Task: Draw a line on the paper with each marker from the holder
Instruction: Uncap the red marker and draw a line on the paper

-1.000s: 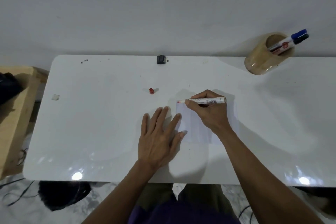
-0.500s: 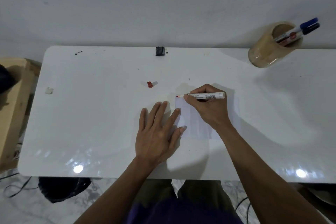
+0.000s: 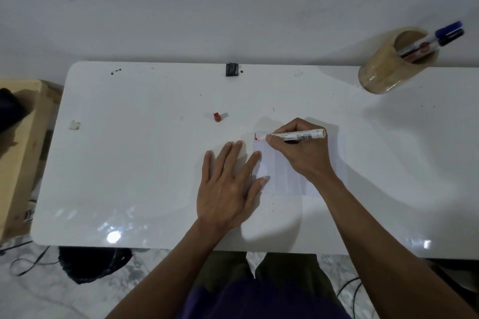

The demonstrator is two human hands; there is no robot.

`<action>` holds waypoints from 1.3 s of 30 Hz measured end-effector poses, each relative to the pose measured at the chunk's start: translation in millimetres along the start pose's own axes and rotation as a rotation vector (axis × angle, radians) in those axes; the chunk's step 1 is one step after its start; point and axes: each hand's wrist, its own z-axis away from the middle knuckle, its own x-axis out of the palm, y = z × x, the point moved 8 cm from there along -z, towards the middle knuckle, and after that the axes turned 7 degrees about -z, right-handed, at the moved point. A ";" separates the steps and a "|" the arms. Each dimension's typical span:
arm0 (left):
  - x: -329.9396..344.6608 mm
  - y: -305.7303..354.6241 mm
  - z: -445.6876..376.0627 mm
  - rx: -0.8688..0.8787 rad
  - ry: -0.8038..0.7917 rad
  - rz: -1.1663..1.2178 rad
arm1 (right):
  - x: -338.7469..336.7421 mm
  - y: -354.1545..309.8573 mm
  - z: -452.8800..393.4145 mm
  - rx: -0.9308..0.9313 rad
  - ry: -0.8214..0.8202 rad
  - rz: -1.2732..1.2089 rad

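Note:
A white sheet of paper (image 3: pixel 339 158) lies on the white table (image 3: pixel 145 168) near its middle. My right hand (image 3: pixel 300 153) grips a red marker (image 3: pixel 303 135), uncapped, its tip touching the paper's top left corner beside a short red mark (image 3: pixel 256 137). My left hand (image 3: pixel 228 186) lies flat with fingers spread; the index finger and thumb press on the paper's left edge. The marker's red cap (image 3: pixel 217 117) stands on the table to the upper left of the paper. A tan cylindrical holder (image 3: pixel 381 72) at the back right contains a blue-capped marker (image 3: pixel 448 30) and a black-capped marker (image 3: pixel 452 37).
A small black object (image 3: pixel 232 69) sits at the table's back edge against the wall. A small white scrap (image 3: pixel 74 125) lies near the left edge. A wooden box (image 3: pixel 18 153) stands left of the table. Cables and a dark bag (image 3: pixel 90 263) lie on the floor below.
The marker tip has come down onto the paper's top left corner and a short red mark has appeared there. My left hand stays flat on the paper's edge.

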 end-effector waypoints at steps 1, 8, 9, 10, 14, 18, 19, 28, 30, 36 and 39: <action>0.3 0.1 -0.1 0.001 -0.003 0.003 | 0.1 0.0 0.1 0.002 -0.003 0.000; -1.1 -1.1 -0.9 -0.018 -0.026 0.059 | -2.3 -7.1 -3.0 0.090 -0.033 -0.188; -4.0 -2.7 -2.2 -0.030 -0.023 0.095 | -3.0 -11.7 -2.6 0.102 -0.031 -0.229; -8.2 -6.3 -4.4 -0.057 -0.014 0.148 | -3.6 -16.8 -1.8 0.110 -0.026 -0.266; -30.8 -42.8 -26.5 -0.314 0.039 0.346 | -6.0 -35.2 4.4 0.106 0.000 -0.396; -38.4 -72.4 -60.1 -0.412 0.008 0.322 | -4.4 -41.0 15.8 0.098 0.017 -0.462; -37.3 -75.9 -67.5 -0.407 -0.020 0.299 | -4.2 -40.2 19.5 0.102 0.029 -0.471; -28.1 -86.5 -76.4 -0.389 -0.020 0.249 | -7.1 -38.7 47.8 0.148 0.194 -0.492; -38.0 -85.4 -71.4 -0.430 0.024 0.419 | -8.1 -46.3 51.2 0.143 0.219 -0.498; -71.4 -72.7 -41.7 -0.705 0.063 1.251 | 1.7 -79.5 62.7 0.062 0.248 -0.509; -84.9 -55.5 -29.6 -0.743 -0.026 1.542 | 11.1 -95.2 72.3 0.006 0.220 -0.479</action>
